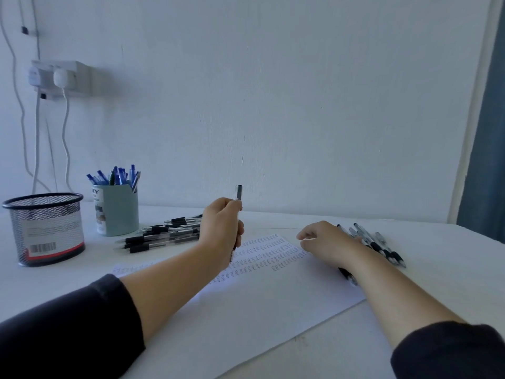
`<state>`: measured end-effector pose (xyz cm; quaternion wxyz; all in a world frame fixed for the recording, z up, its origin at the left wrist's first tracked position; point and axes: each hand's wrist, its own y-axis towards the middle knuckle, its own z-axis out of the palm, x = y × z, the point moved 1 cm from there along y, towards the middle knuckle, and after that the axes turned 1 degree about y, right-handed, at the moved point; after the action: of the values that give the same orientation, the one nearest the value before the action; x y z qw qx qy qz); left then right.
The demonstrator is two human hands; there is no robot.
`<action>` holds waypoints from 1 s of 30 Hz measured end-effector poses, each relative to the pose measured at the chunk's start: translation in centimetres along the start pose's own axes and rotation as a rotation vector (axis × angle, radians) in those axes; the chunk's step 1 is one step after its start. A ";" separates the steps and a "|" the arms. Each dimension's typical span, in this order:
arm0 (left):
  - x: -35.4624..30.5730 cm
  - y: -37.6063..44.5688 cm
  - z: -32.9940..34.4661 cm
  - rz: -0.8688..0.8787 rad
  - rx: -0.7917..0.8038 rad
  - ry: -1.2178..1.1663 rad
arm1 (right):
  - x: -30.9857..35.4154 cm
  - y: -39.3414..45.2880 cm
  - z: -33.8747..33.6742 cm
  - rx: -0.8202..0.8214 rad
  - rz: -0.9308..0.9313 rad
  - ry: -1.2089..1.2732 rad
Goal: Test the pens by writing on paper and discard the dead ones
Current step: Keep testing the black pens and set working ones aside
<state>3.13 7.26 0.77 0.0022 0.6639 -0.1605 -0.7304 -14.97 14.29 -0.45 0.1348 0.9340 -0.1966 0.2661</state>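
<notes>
My left hand (222, 231) grips a black pen (238, 193) upright, its tip down on the white paper (259, 302), whose far part carries rows of small scribbles. My right hand (325, 243) rests on the paper's right edge with fingers loosely curled and holds nothing. Under and beside that wrist lie several black pens (382, 247). A larger heap of black pens (164, 233) lies on the table to the left of my left hand.
A black mesh cup (46, 228) stands at the far left of the white table (437, 283). Beside it a pale blue holder (116, 212) is filled with blue pens. On the wall at left are a socket and hanging cables (58, 77).
</notes>
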 end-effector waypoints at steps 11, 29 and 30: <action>-0.2 -0.3 0.3 -0.027 -0.045 -0.006 | 0.7 -0.8 -0.3 0.001 0.007 -0.043; 1.1 -0.1 1.0 -0.060 0.173 0.090 | 2.1 -0.9 -1.0 -0.340 -0.009 -0.087; 1.2 -0.1 1.0 -0.069 0.184 0.127 | 1.4 -0.9 -1.5 -0.420 0.090 -0.157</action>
<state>2.01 7.36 -0.36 -0.0738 0.7112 -0.2034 -0.6689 -14.14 15.20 1.48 0.2985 0.8936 -0.2990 0.1516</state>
